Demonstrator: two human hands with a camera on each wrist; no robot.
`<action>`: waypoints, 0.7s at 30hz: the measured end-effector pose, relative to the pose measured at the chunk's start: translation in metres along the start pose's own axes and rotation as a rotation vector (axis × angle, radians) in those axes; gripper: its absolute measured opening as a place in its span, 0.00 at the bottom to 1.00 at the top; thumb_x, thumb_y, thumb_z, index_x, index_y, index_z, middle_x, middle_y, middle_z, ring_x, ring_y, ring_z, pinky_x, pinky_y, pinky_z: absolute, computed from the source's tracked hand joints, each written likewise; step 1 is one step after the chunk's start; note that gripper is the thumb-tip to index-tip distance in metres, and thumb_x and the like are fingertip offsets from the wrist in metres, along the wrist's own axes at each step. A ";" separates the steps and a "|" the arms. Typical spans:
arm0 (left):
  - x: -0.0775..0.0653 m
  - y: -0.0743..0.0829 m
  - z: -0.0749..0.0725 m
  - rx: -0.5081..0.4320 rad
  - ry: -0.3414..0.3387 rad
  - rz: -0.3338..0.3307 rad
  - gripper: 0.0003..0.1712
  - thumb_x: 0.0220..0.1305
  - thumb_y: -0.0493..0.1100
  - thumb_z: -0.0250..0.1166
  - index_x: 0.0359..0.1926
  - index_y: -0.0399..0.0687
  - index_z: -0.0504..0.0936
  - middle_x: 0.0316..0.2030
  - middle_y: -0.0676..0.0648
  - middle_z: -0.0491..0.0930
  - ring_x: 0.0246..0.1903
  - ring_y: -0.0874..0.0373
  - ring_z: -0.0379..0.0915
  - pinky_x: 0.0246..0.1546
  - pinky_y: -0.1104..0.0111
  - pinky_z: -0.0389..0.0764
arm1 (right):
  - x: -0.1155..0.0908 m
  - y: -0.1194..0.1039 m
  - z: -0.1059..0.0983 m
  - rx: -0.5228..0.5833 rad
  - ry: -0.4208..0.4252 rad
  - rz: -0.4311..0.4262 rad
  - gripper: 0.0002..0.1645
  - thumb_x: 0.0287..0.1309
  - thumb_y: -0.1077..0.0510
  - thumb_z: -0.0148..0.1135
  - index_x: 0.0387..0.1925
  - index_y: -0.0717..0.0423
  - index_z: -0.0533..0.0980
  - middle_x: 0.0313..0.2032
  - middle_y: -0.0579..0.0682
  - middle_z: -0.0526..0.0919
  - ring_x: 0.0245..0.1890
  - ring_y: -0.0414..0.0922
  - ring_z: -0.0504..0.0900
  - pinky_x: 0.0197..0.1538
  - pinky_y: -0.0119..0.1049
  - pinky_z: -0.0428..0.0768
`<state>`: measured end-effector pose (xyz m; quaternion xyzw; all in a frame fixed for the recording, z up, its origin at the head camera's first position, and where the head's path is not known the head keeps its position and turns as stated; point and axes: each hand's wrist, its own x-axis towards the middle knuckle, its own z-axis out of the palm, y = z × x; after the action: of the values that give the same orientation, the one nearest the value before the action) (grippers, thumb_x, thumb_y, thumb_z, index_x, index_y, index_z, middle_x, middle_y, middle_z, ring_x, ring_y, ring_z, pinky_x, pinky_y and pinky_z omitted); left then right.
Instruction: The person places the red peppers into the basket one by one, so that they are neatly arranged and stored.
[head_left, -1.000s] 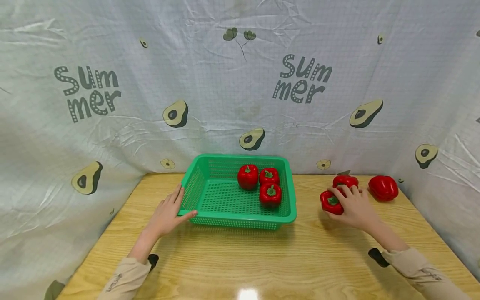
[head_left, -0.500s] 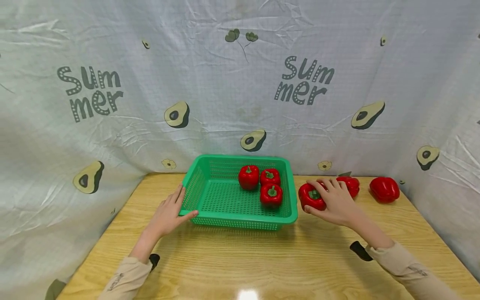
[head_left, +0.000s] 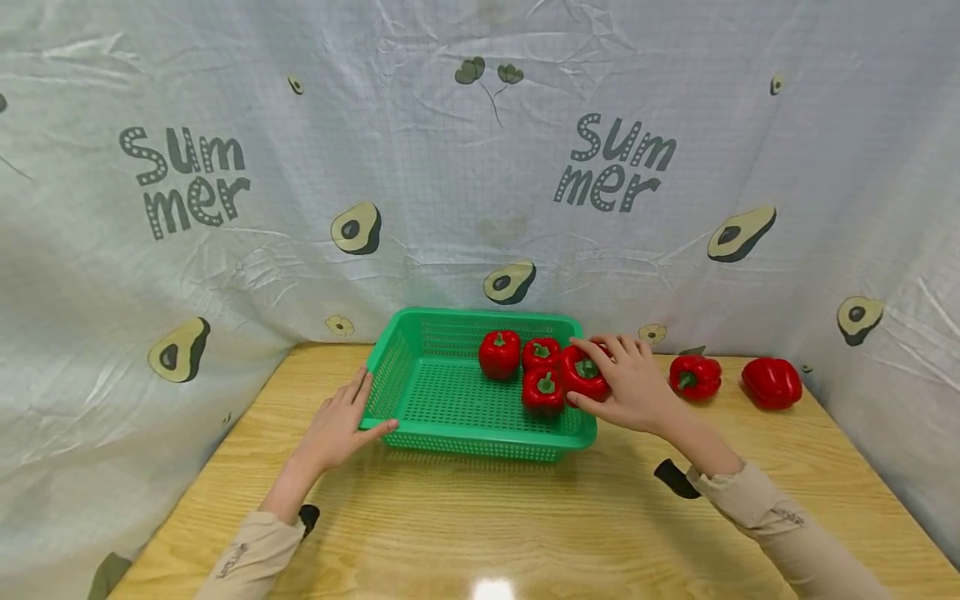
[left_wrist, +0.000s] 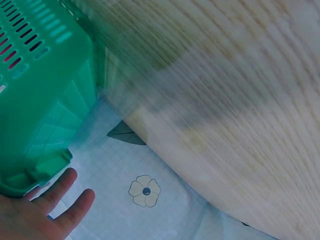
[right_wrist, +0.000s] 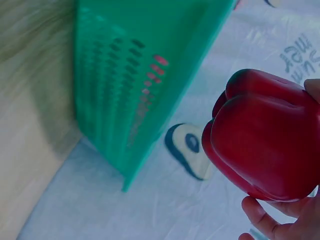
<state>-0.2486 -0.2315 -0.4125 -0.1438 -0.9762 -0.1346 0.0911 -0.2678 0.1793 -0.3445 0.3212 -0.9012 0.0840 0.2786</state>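
In the head view my right hand (head_left: 633, 387) grips a red bell pepper (head_left: 582, 377) at the right rim of the green basket (head_left: 472, 432). The right wrist view shows that bell pepper (right_wrist: 267, 137) raised beside the basket wall (right_wrist: 107, 85), thumb and fingers around it. My left hand (head_left: 335, 427) rests on the basket's front left corner, thumb along the front rim. Its straight, spread fingers (left_wrist: 60, 192) touch the rim in the left wrist view. Three red bell peppers, including one at the back (head_left: 499, 354), stand in the basket's right half.
Two more red bell peppers lie on the wooden table (head_left: 465, 517), a nearer one (head_left: 695, 377) and one farther right (head_left: 772, 383). A white cloth (head_left: 420, 167) printed with avocados hangs behind the table and along its sides.
My right hand has carried the bell pepper leftward from beside the other table peppers to the basket's right rim. The left hand has stayed on the basket corner.
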 end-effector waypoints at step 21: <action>-0.002 0.001 -0.003 -0.009 0.006 0.001 0.53 0.56 0.67 0.52 0.67 0.33 0.46 0.68 0.35 0.44 0.63 0.36 0.50 0.55 0.43 0.60 | 0.054 -0.084 0.046 0.038 -0.071 0.220 0.39 0.50 0.36 0.56 0.60 0.49 0.62 0.50 0.57 0.69 0.48 0.56 0.64 0.44 0.52 0.63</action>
<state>-0.2456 -0.2316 -0.4101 -0.1444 -0.9752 -0.1394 0.0935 -0.2705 0.0704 -0.3547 0.2285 -0.9386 0.1194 0.2293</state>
